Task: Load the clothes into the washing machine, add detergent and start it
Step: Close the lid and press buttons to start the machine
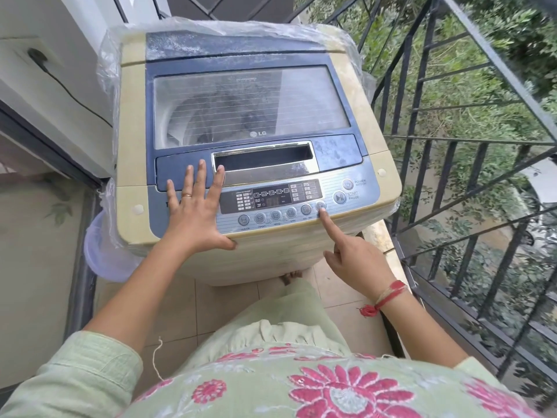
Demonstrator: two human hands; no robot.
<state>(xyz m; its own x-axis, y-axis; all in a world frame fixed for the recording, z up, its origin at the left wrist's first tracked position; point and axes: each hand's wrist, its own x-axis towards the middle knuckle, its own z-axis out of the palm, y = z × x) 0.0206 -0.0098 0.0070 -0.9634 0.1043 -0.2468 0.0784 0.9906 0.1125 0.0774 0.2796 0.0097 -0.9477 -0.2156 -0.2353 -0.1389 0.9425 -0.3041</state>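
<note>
Cream and blue, the washing machine (271, 251) stands on the tiled floor between a white wall and a black metal railing (452, 140). Clear plastic wrap (111, 86) is bunched round its back and sides. Its lid (250, 104) is down. Through the dusty window I can make out a dark mass in the drum, possibly clothes, though the glass is too hazy to be sure. The left hand (196, 212) lies flat across the front of the lid and the left end of the control panel (271, 197), fingers straight and spread, thumb along the front edge, gripping nothing. The right hand (355, 260) points, its forefinger stretched out with the tip on the rightmost round button (321, 205) of the lower row. Its other fingers are folded in and hold nothing. A red thread (388, 294) circles that wrist.
</note>
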